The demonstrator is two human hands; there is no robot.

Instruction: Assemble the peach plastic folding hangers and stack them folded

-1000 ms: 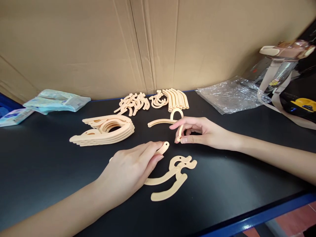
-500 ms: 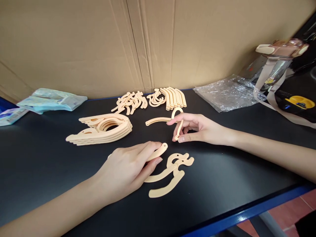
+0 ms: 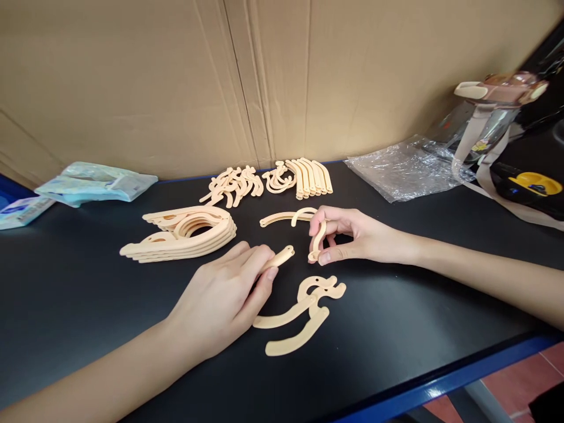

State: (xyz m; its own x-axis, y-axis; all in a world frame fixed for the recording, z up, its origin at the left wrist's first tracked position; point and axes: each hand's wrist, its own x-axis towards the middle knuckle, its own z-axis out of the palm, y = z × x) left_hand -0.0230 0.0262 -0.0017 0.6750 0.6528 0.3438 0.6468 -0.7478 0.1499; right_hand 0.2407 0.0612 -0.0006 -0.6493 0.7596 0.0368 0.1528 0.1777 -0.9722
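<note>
My left hand [image 3: 218,294] is closed around a beige plastic hanger arm [image 3: 282,257]; only its holed end sticks out past my fingertips. Between the thumb and fingers of my right hand [image 3: 359,235] is a curved beige hanger hook [image 3: 320,235], its lower end facing the arm across a small gap. Behind the hook, a loose curved arm [image 3: 278,218] lies on the black table [image 3: 379,352]. Nearer to me, several beige hanger pieces [image 3: 297,341] lie linked or overlapping; which of the two, I cannot tell.
A stack of folded beige hangers [image 3: 176,249] lies at left. Farther back are a heap of small curved pieces [image 3: 233,183], some hooks [image 3: 279,179] and a row of arms [image 3: 308,176]. Tissue packs [image 3: 97,183], clear plastic wrap [image 3: 396,170] and a strapped bottle [image 3: 489,117] flank them.
My left hand has drawn slightly back to the left with the arm, which has turned. The hook in my right hand has tipped over to the left and come lower.
</note>
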